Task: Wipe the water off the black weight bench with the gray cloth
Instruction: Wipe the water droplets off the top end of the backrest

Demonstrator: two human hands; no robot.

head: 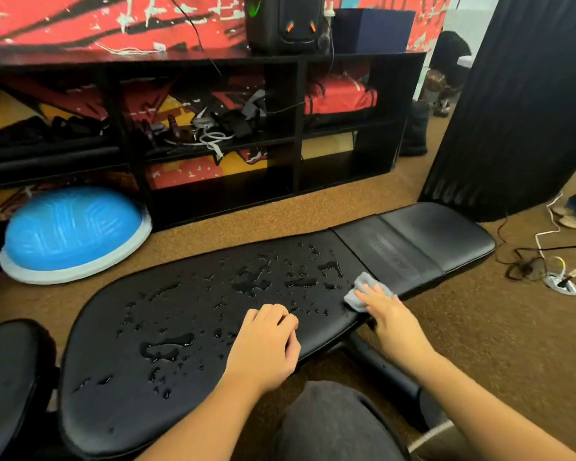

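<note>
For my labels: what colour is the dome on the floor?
The dome is bright blue with a pale grey base; head view shows it.

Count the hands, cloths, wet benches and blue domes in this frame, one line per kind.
Hands: 2, left hand and right hand
Gray cloth: 1
Black weight bench, wet: 1
Blue balance dome: 1
Total: 5

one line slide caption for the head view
The right hand presses the gray cloth onto the black weight bench, water puddles across it, left hand resting curled alongside.
</note>
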